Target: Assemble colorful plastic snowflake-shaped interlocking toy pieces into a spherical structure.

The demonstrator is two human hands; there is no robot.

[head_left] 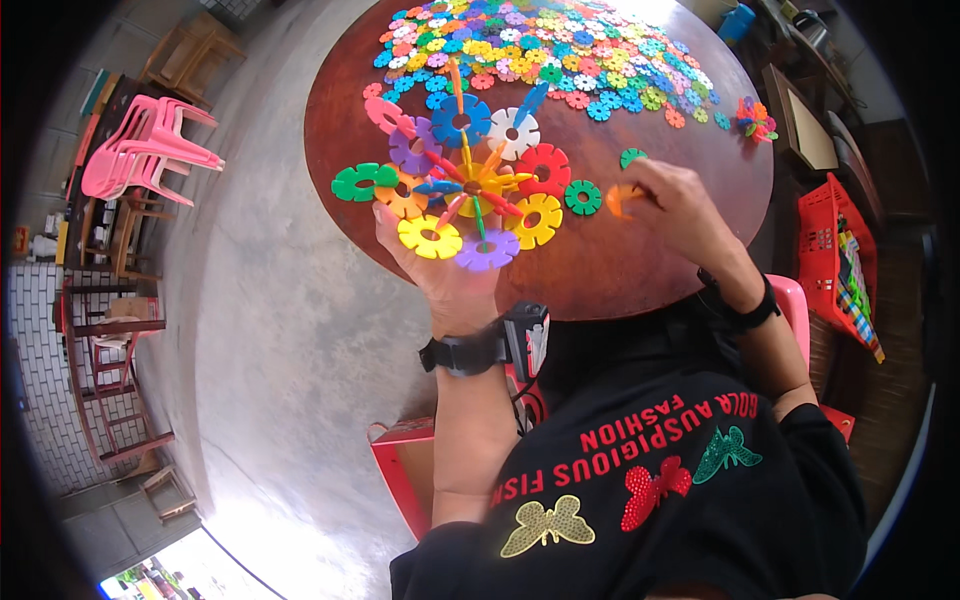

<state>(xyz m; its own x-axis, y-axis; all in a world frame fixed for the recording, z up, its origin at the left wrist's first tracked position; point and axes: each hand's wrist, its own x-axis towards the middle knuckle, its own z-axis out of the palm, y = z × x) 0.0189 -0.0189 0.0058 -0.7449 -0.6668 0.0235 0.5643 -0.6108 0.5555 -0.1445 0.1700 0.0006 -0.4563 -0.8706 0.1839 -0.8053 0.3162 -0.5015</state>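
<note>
My left hand (450,285) is closed under a many-coloured flower-like build of notched plastic discs (463,120), holding it up above the near left part of the table. Thin edge-on discs fan out from its yellow centre, with flat discs in an outer ring. My right hand (683,205) is to the right of the build, its fingers pinched on an orange notched disc (621,202) smeared by motion. A green disc (632,158) shows just beyond those fingertips. Another green disc (583,197) sits between the build and my right hand; I cannot tell whether it is joined on.
Loose notched discs (560,55) cover the far part of the round brown table (350,70). A small finished disc cluster (757,120) lies at its right edge. Pink stacked chairs (140,150) stand left; a red plastic basket (825,250) is at right.
</note>
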